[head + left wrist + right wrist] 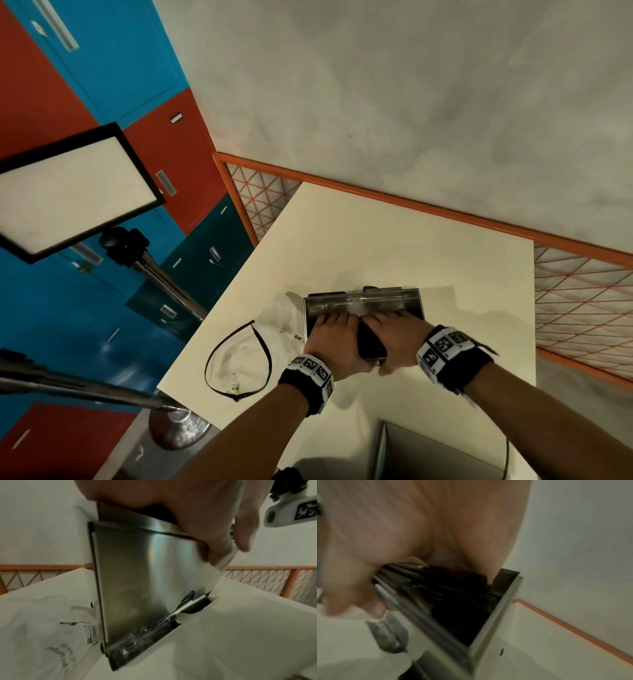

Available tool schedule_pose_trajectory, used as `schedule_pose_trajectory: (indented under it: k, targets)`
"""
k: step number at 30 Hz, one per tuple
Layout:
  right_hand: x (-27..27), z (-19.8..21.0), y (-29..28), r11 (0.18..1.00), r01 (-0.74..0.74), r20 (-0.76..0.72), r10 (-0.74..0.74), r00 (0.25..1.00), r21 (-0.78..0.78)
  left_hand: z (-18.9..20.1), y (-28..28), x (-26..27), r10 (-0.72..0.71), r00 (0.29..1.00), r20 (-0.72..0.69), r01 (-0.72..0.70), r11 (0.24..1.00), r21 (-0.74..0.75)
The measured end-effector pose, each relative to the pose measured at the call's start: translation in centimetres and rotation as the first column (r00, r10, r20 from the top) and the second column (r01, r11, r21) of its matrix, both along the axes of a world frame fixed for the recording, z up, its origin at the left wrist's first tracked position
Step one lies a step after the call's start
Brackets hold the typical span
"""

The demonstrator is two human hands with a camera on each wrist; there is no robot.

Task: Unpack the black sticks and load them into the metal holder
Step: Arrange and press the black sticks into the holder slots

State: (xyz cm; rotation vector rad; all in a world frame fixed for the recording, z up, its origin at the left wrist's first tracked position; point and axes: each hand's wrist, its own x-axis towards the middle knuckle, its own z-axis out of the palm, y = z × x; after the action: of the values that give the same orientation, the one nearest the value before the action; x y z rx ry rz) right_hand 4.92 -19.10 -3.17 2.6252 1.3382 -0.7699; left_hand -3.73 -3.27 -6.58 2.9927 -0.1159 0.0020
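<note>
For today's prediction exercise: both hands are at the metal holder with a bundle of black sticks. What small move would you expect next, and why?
Probably the right hand pushes the black sticks deeper into the metal holder, while the left hand steadies it. The right wrist view shows the sticks partly inside its open end, their near ends under the grip. The plastic bag lies beside the holder.
</note>
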Motion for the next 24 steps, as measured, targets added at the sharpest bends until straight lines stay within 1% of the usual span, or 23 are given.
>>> schedule_pose_trajectory:
  k: [4, 9, 13, 17, 21, 24]
  targets:
    - [-2.0, -1.2, 0.3, 0.999, 0.019, 0.179, -0.026, 0.983, 0.038, -0.4, -0.3, -0.7, -0.021, 0.998, 0.064, 0.02, 1.0, 0.006]
    - [-3.2, -1.5, -0.3, 0.995, 0.012, 0.258, -0.036, 0.965, 0.096, -0.9, -0.5, -1.4, -0.02, 0.995, 0.097, 0.019, 1.0, 0.011]
    - [-3.5, -1.4, -0.7, 0.991, -0.005, 0.265, -0.03, 0.964, 0.131, -0.6, -0.7, -1.7, -0.02, 0.995, 0.1, 0.017, 0.999, 0.031]
    - [-3.1, -1.6, -0.9, 0.983, -0.062, 0.282, 0.01, 0.959, 0.174, -0.5, -0.9, -1.9, -0.016, 0.997, 0.082, 0.013, 0.999, 0.038]
    - [-2.5, -1.1, -0.9, 0.983, -0.103, 0.28, 0.057, 0.958, 0.155, -0.2, -0.9, -1.9, -0.01, 0.998, 0.065, 0.006, 0.999, 0.052]
    - [-2.0, -0.7, -0.8, 0.987, -0.108, 0.267, 0.073, 0.961, 0.116, 0.0, -0.8, -1.8, -0.017, 0.996, 0.085, 0.013, 0.999, 0.048]
